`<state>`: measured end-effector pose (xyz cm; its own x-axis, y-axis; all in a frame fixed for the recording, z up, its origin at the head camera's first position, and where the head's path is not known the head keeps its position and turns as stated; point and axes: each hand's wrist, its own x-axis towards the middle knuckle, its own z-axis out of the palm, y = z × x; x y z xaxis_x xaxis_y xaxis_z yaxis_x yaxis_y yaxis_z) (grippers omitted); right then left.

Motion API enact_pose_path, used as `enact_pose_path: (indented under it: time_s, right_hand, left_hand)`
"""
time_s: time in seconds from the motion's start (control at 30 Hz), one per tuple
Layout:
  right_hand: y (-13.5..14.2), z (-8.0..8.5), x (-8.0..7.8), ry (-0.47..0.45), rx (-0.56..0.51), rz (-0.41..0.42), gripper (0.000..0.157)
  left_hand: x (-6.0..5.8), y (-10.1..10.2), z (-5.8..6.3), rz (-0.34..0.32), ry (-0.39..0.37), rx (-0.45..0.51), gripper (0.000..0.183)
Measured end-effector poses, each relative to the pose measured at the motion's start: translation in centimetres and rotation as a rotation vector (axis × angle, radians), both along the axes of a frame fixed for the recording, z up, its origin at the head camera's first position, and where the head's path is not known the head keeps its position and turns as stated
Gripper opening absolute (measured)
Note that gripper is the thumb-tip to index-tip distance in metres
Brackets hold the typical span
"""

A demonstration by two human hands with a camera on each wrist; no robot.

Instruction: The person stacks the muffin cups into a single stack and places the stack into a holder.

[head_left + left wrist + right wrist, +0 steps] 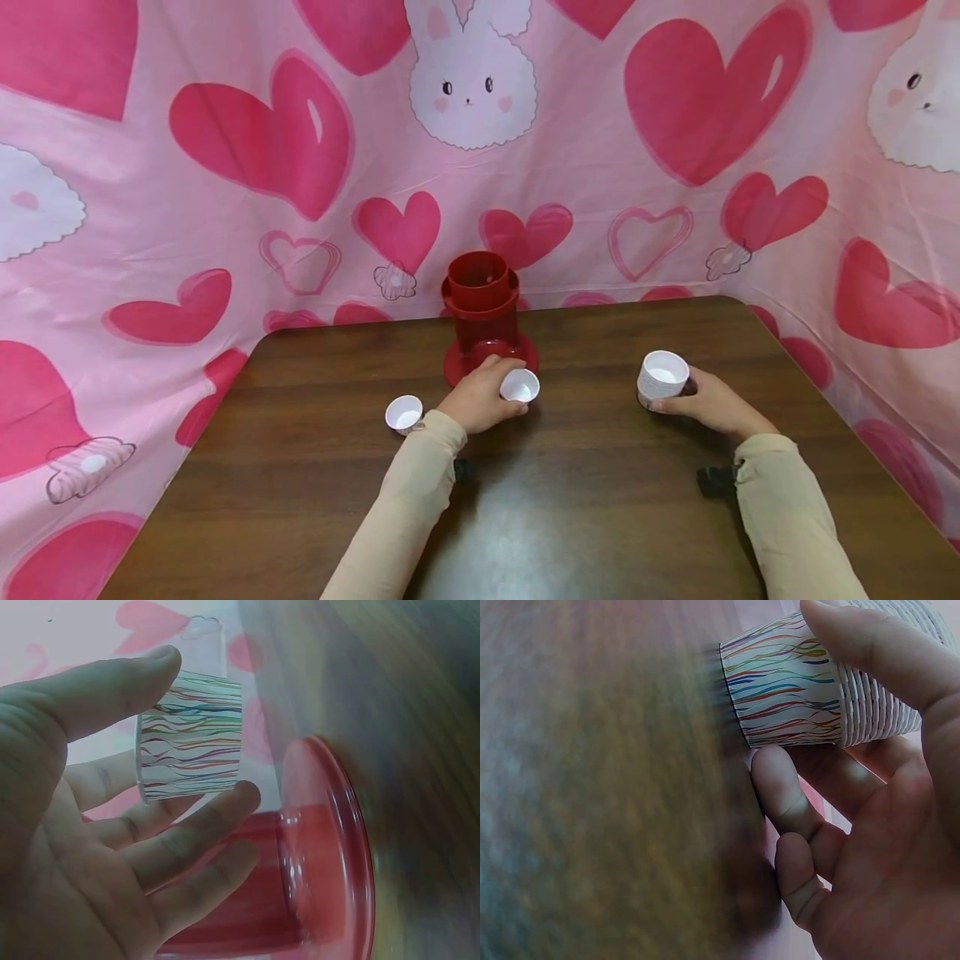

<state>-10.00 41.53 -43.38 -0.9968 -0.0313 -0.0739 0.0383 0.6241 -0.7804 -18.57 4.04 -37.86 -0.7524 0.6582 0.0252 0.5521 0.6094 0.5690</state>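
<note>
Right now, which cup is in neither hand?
The lone cup on the table, beside the left sleeve. The left hand pinches another cup; the right hand holds the stack.

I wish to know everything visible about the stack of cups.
The stack of small white cups looks like paper: nested rims make a ribbed upper part, and multicoloured wavy lines run across the lowest cup. It is upright, open end up, at the right part of the wood-grain table; whether it touches down is unclear. The right hand holds it.
</note>
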Motion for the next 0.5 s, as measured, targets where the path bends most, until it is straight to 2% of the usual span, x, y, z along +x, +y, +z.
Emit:
enact_pose_path:
  time_s: [0.17,0.3,0.4,0.5]
  right_hand:
    - [0.0,0.0,0.1,-0.002,-0.006,0.003,0.081]
    - [0.0,-0.1,0.1,0.003,0.003,0.002,0.081]
    - [0.0,-0.1,0.0,0.007,0.005,0.001,0.081]
    - [0.0,0.0,0.0,0.009,0.004,0.002,0.081]
  left_hand:
    - [0.0,1.1,0.1,-0.003,-0.021,0.034,0.069]
    - [0.0,2.1,0.3,-0.006,0.001,0.04,0.069]
    - [0.1,3.0,0.5,0.008,0.012,0.047,0.071]
    - [0.2,3.8,0.7,0.04,-0.011,0.064,0.073]
